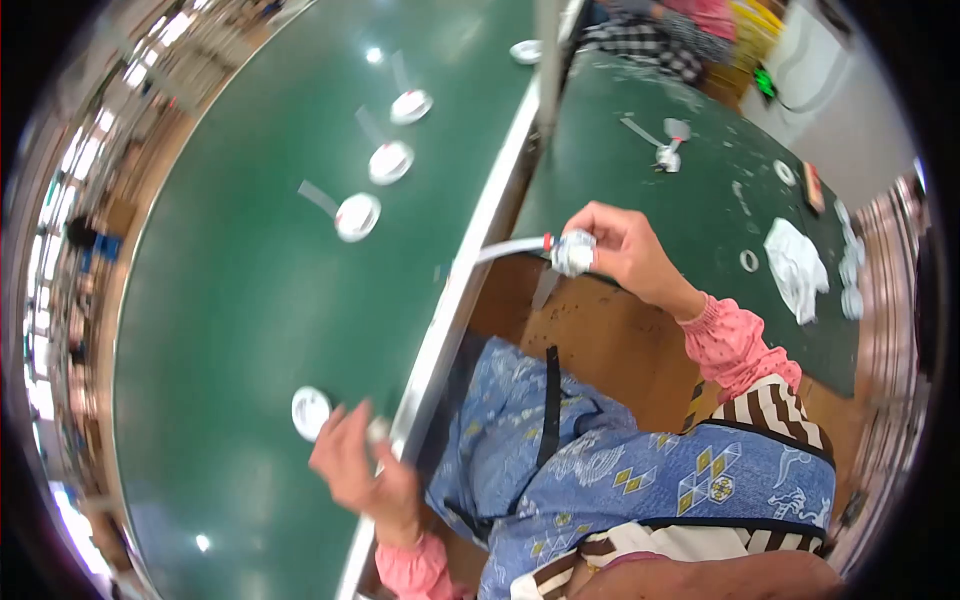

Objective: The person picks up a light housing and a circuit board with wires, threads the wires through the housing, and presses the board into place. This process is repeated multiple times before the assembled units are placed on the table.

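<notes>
My right hand (625,250), in a pink cuff, pinches a small white round part (574,253) between thumb and fingers. From that part a white strip (515,247) with a red band at its base reaches left over the belt's metal edge. My left hand (365,465) hovers over the green belt, its fingers smeared by motion. A small pale spot (378,431) shows by its fingers, too blurred to name. Close to those fingertips lies a white disc (311,412) on the belt.
Several white discs with strips, one of them nearest (357,217), lie along the green belt (260,300). On the green side table (700,220) are a white cloth (796,268), white rings (749,261) and a white-and-red piece (668,157). Another person (665,35) sits beyond.
</notes>
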The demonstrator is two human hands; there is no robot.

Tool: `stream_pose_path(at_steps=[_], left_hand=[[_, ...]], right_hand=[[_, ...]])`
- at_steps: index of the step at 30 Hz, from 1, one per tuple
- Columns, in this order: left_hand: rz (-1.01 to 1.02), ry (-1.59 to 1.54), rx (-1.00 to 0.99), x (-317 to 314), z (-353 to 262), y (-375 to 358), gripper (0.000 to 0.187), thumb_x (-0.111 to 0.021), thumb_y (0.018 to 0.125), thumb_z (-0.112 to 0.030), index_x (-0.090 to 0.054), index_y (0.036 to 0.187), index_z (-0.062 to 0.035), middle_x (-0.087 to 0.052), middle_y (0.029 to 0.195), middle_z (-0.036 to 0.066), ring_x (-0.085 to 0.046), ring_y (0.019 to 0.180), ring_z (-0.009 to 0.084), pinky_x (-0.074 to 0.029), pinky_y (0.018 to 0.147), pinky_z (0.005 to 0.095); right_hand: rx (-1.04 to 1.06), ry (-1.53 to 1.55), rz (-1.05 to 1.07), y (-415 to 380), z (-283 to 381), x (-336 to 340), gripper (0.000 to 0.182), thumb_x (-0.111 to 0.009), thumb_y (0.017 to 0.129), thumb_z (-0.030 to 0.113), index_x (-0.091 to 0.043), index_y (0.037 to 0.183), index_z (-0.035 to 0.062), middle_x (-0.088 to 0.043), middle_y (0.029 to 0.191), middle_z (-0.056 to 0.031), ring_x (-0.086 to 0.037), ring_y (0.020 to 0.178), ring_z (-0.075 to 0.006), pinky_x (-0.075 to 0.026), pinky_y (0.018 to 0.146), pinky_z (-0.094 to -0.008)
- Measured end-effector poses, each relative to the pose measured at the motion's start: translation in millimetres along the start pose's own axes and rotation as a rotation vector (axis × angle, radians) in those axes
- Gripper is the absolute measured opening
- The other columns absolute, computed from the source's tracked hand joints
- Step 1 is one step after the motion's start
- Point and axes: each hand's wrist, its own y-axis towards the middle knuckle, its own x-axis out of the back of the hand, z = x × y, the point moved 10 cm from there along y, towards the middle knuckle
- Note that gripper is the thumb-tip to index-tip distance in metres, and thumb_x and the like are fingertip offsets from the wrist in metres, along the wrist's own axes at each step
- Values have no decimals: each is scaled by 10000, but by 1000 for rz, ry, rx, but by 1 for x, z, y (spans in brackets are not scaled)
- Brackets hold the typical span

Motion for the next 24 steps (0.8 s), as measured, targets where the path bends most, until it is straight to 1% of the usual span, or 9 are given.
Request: stream_pose_path(at_steps=[4,6,9,12,13,15,18,21,24], left_hand=[[142,-228,-107,-27,-44,15,471,-598,775,60,-646,1232,-44,-675,1083,148,-607,1153,358,-469,955,430],[370,-550,-56,-59,-27,2,324,-563,909,-2,-616,1227,-32,-694,986,115,-676,954,271,-513,812,369],[793,-1081,555,-98,-3,-44,217,-505,1042,-134,-619,1185,-18,-675,831,56,-620,669,126,-475,606,271],[734,-1232,601,-88,3,-52,278,-462,1092,-225,-634,1137,-11,-614,705,-15,-490,541,28,-377,496,211],[742,-1255,632,-87,5,-56,270,-475,1088,-221,-646,1115,-14,-603,698,-22,-482,551,22,-367,499,209],[756,-1303,696,-87,11,-65,258,-500,1079,-214,-671,1070,-21,-579,684,-37,-465,570,9,-347,504,204],[620,-1083,494,-78,14,-63,183,-545,1035,-137,-685,1009,-22,-602,657,22,-540,542,109,-388,512,255],[477,-763,246,-59,9,-48,115,-577,961,-46,-679,1009,-19,-626,704,115,-606,583,282,-446,544,324],[442,-661,185,-55,10,-48,160,-570,910,7,-665,1036,-17,-630,791,175,-615,677,394,-489,592,372]], right_hand=[[-34,-13,482,-7,3,-117,173,-641,920,-12,-647,1092,-28,-675,976,-36,-625,907,-74,-512,799,-248],[-30,14,619,-12,4,-154,180,-632,917,-19,-647,1096,-32,-676,999,-49,-625,930,-81,-513,814,-252],[-55,98,625,-11,3,-180,179,-610,921,-9,-634,1096,-38,-681,990,-66,-627,882,-78,-513,751,-237],[-306,192,673,-17,-15,-197,212,-691,929,120,-627,1075,-21,-672,949,-56,-634,789,-77,-480,626,-212],[-339,175,675,-18,-21,-203,221,-697,941,168,-616,1048,-8,-680,863,-55,-630,685,-62,-431,516,-176],[-415,249,686,-23,-26,-213,225,-714,933,176,-616,1022,-6,-685,833,-61,-630,644,-70,-426,494,-175],[-525,326,741,-31,-29,-224,228,-738,915,175,-619,994,-3,-688,808,-67,-626,595,-80,-423,464,-176],[-642,377,782,-40,-39,-232,170,-707,901,105,-628,1000,-9,-683,826,-59,-616,592,-81,-463,477,-198],[-679,412,780,-45,-44,-235,143,-691,905,78,-631,1003,-8,-679,836,-56,-611,587,-83,-461,472,-205]])
